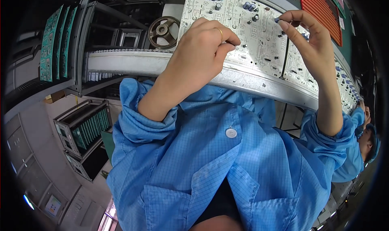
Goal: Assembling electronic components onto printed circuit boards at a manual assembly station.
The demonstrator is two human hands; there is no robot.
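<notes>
I have the left hand [204, 54] low over the white printed circuit board [233, 24], thumb and forefinger closed together; whether anything sits between them, I can't tell. My right hand [314, 44] pinches a small blue component [278, 20] above the board's far side. Lower left, a metal magazine rack [60, 129] holds a row of green circuit boards [93, 127].

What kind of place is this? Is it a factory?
Probably yes, an electronics factory. White circuit boards dotted with little parts sit along a metal rail, green boards stand upright on the left, and another person in blue is farther along.
</notes>
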